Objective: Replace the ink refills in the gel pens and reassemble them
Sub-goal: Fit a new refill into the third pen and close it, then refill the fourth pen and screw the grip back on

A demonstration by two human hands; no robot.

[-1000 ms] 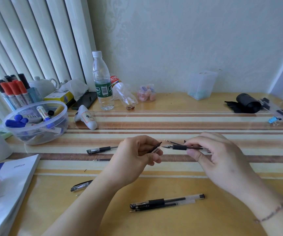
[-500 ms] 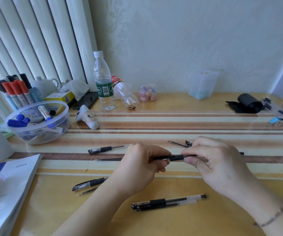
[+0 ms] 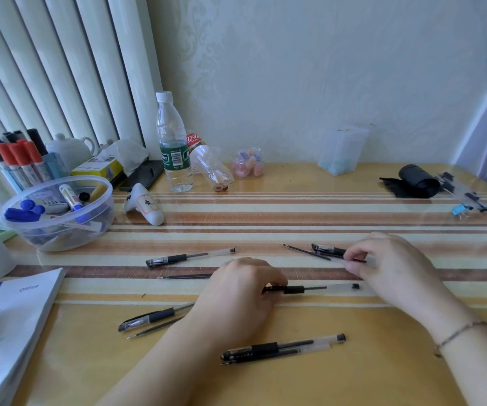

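**Pen refill swap: one pen going down, next one coming up**

The left hand (image 3: 243, 285) has its fingers curled round the cap end of a gel pen (image 3: 312, 288) that lies flat on the striped table (image 3: 295, 206), clear barrel pointing right. Looks reassembled to me, so I'd say it's being parked. The right hand (image 3: 382, 259) is further back and to the right, fingertips pinching a thin dark piece at the next pen (image 3: 328, 249), with a loose refill (image 3: 303, 251) lying just left of it. Can't tell if the pinched bit is a refill or part of the pen.

Tip for this step: let the finished pen lie along the stripes so it doesn't roll, then bring the left hand over to steady the barrel before pulling anything out.

Room-wise, the middle of the table between the hands is open. Other pens sit on the left (image 3: 191, 257), near left (image 3: 148, 317) and near centre (image 3: 283, 347), so keep the forearms lifted. The plastic bowl of markers (image 3: 60, 212) and the water bottle (image 3: 173, 142) are well apart, far left.
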